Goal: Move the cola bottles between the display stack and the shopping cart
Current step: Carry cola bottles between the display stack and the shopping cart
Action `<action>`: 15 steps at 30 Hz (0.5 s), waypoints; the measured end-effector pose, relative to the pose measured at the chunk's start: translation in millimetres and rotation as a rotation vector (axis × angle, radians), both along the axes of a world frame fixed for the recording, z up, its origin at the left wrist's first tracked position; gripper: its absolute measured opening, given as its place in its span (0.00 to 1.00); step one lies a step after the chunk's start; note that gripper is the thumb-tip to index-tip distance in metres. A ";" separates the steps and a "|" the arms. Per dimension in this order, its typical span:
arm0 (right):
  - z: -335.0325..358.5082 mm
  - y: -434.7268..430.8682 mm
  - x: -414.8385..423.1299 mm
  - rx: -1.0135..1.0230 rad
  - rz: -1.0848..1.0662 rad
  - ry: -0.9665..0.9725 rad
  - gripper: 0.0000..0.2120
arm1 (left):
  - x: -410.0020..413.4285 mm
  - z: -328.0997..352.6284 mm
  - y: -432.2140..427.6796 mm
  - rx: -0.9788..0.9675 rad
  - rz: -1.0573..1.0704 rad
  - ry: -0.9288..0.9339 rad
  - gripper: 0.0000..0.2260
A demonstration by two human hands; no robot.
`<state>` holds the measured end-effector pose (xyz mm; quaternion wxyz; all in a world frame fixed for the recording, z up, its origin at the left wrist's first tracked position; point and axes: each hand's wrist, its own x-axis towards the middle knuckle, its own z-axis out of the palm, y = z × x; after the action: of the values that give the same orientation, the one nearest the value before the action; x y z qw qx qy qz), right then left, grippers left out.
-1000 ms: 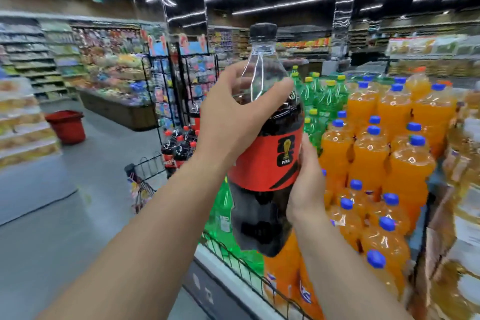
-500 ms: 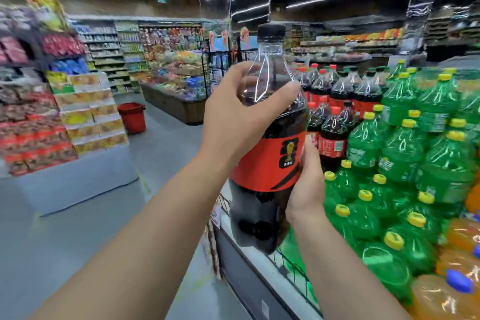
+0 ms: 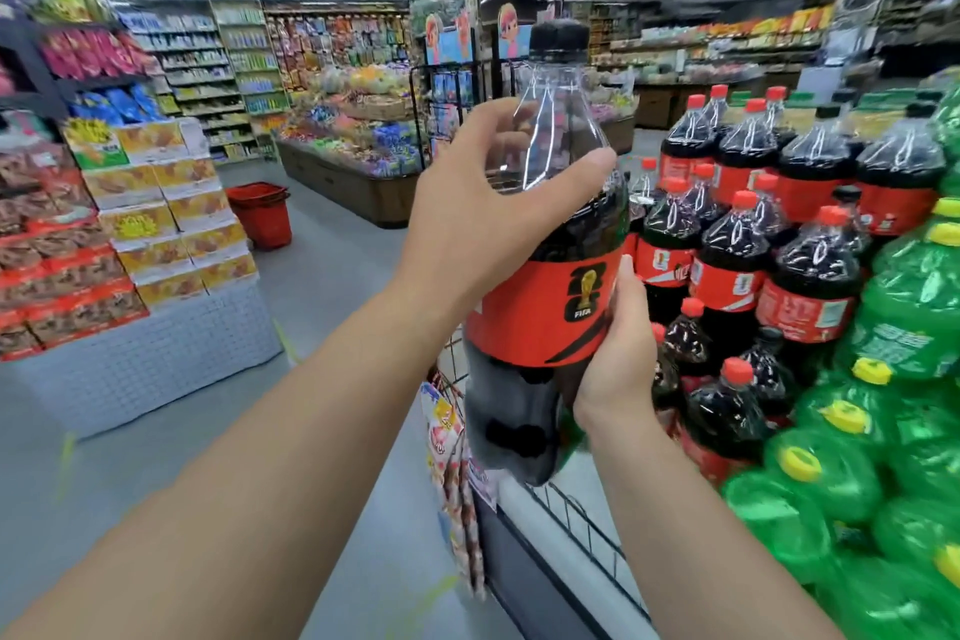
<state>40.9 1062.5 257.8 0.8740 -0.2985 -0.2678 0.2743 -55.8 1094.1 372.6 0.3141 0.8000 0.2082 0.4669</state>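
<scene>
While upright, cola bottle (image 3: pixel 550 244) clasped between left hand (image 3: pixel 483 218), right hand (image 3: pixel 618 358).

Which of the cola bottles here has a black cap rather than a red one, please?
The held cola bottle, gripped by the left hand and right hand; the nearest stacked cola bottles wear red caps.

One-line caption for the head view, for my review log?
Both hands, left hand and right hand, hold a black-capped cola bottle upright beside the display stack of cola bottles.
</scene>
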 end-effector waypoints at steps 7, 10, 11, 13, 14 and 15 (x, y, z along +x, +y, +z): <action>-6.7 113.1 51.0 0.041 0.003 -0.010 0.18 | 52.7 -2.1 114.0 0.040 -0.014 0.071 0.19; -9.2 152.2 70.4 0.003 -0.027 -0.021 0.18 | 72.0 0.1 158.5 0.006 -0.037 0.093 0.20; -10.8 163.7 75.8 -0.006 -0.037 -0.021 0.18 | 78.1 0.9 171.6 -0.015 -0.051 0.106 0.21; -15.3 185.6 85.0 -0.008 -0.052 -0.018 0.18 | 89.2 1.3 195.6 -0.052 -0.073 0.141 0.21; -18.2 196.1 89.4 -0.009 -0.063 -0.015 0.18 | 94.7 0.8 207.0 -0.065 -0.086 0.153 0.19; -21.4 206.7 93.7 -0.017 -0.077 -0.012 0.19 | 99.5 -0.4 217.8 -0.068 -0.100 0.161 0.16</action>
<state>134.6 1269.2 236.3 0.8798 -0.3176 -0.2590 0.2409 43.7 1311.9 372.2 0.3463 0.8332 0.2085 0.3774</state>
